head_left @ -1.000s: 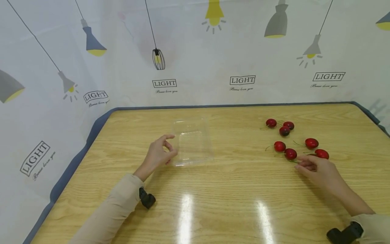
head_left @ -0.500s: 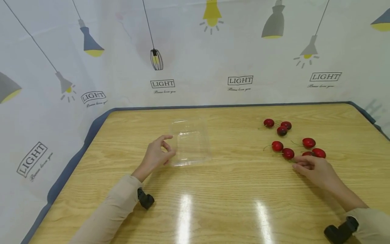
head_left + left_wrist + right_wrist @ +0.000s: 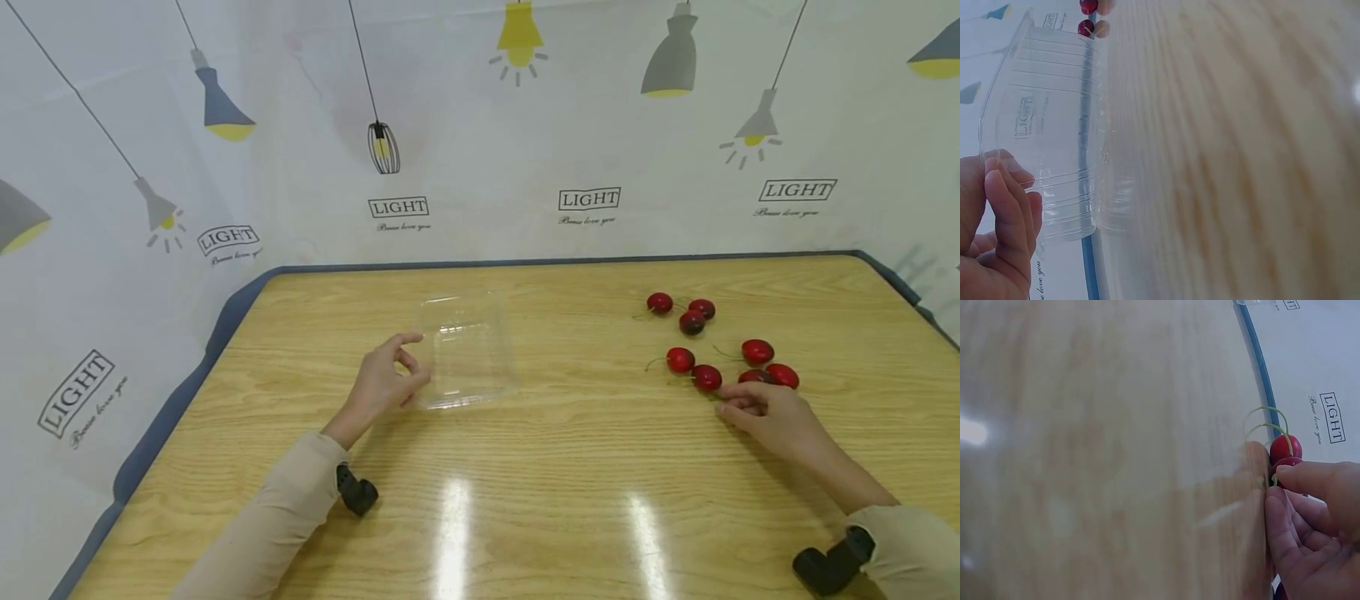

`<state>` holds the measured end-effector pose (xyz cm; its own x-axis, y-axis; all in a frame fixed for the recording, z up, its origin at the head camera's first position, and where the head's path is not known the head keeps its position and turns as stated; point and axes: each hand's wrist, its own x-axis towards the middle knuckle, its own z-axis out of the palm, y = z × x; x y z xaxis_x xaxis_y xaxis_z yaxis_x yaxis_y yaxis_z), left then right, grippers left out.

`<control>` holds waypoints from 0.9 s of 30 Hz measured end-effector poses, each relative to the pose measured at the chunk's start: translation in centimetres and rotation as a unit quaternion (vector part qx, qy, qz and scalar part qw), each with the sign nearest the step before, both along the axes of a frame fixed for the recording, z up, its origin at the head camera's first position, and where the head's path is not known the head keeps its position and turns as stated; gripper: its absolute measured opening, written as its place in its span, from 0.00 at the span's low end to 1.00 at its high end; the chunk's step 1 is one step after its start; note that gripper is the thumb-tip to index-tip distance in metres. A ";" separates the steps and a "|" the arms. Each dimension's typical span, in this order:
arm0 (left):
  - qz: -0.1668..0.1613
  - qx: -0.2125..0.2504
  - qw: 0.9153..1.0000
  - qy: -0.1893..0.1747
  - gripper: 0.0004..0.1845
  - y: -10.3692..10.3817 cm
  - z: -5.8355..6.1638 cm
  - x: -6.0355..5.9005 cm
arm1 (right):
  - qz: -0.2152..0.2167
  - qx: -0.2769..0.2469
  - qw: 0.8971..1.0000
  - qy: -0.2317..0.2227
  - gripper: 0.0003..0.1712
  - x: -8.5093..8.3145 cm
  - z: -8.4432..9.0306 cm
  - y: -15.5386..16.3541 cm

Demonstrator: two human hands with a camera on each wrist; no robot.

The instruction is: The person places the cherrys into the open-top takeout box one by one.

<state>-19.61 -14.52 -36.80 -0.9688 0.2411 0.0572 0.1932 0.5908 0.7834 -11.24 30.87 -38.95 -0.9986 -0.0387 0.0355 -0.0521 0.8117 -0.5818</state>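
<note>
A clear plastic container [image 3: 468,350] stands on the wooden table [image 3: 570,467], also seen in the left wrist view as the container [image 3: 1054,125]. My left hand [image 3: 386,383] lies at its left near corner, with the thumb at the rim and the curled fingers [image 3: 1010,206] against the side wall. Several red cherries [image 3: 693,321] with green stems lie at the right. My right hand [image 3: 765,417] is at the near edge of that group. Its fingertips [image 3: 1291,481] pinch one cherry [image 3: 1286,464] by the stem end, and another cherry [image 3: 1285,448] lies just beyond.
A blue-edged table rim [image 3: 570,260] runs along the back, under a white lamp-print backdrop [image 3: 480,125] that closes off the back and left. Bare wood lies between the container and the cherries, and along the near side. Black wrist cameras [image 3: 356,492] sit on both sleeves.
A cherry has come into view at my right hand's fingertips as that hand closed in on the group. My left hand and the container have stayed put.
</note>
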 end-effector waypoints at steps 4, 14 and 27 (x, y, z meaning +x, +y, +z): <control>-0.001 -0.006 1.000 0.003 0.28 0.0 0.0 0.0 | 0.004 0.003 1.000 -0.004 0.17 0.0 0.1 0.0; 0.001 -0.014 1.000 0.007 0.28 0.1 0.1 -0.1 | 0.015 -0.004 1.000 -0.014 0.14 -0.1 0.3 0.1; 0.004 -0.003 1.000 0.004 0.29 0.2 0.1 -0.1 | 0.016 0.004 1.000 -0.019 0.09 -0.2 0.4 0.1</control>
<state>-19.70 -14.34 -36.73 -0.9702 0.2341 0.0625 0.1943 0.5976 0.7779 -11.40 30.97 -38.59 -0.9975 -0.0706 -0.0034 -0.0556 0.8141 -0.5780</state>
